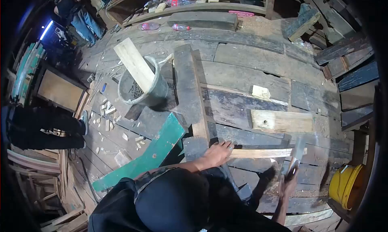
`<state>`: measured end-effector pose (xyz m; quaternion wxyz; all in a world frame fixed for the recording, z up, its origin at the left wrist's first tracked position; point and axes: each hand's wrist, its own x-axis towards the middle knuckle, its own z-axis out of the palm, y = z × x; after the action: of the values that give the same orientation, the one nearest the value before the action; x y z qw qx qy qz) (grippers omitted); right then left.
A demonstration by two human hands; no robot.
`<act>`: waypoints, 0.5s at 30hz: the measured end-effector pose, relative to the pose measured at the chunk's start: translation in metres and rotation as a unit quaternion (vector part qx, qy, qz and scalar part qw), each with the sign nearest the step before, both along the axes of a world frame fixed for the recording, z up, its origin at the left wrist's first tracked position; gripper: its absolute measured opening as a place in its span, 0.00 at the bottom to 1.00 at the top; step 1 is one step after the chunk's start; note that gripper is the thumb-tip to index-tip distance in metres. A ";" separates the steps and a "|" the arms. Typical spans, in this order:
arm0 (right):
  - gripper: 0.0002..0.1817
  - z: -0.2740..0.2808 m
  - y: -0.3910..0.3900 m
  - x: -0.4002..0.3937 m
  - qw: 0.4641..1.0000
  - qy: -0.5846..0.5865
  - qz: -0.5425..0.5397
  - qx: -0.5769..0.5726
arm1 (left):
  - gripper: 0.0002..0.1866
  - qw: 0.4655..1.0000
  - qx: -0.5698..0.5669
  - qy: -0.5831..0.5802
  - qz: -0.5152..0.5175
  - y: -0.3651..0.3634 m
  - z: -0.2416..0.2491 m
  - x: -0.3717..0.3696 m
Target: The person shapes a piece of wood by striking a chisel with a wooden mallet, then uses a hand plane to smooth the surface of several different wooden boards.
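Observation:
My left hand (218, 154) is closed around the left end of a thin wooden strip (262, 153), beside a dark heavy beam (192, 86). The strip stretches right, pale and freshly cut on its face. In my right hand (287, 185) is the dark handle of a broad-bladed chopping knife (298, 151). Its grey blade points away from me and overlaps the strip near its right end. Just beyond the strip lies a short pale board (281, 121) with a dark knot. Dark clothing fills the bottom of the view.
A bucket (155, 90) with nails and a board (135, 64) stands left of the beam. A green plank (149, 151) slants beside my left arm. Wood scraps (108, 109) litter the floor. A yellow bucket (345, 186) stands right; other people's legs (44, 125) show left.

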<state>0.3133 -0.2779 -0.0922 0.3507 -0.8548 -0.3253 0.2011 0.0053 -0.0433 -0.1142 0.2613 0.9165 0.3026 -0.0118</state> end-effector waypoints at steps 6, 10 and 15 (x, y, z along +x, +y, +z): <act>0.44 0.026 0.015 -0.083 0.979 -0.034 0.192 -0.054 | 0.26 1.000 -0.002 -0.002 0.001 -0.003 -0.002 0.000; 0.49 -0.003 0.001 -0.035 0.967 -0.066 0.180 -0.168 | 0.26 1.000 -0.008 -0.005 0.007 -0.001 0.000 0.000; 0.49 -0.006 0.004 -0.003 0.999 -0.034 0.007 0.011 | 0.25 0.999 0.014 -0.037 0.008 -0.005 -0.004 0.000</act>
<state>0.3108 -0.2739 -0.0982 0.3477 -0.8549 -0.3453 0.1705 0.0056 -0.0488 -0.1184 0.2595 0.9175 0.3000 0.0288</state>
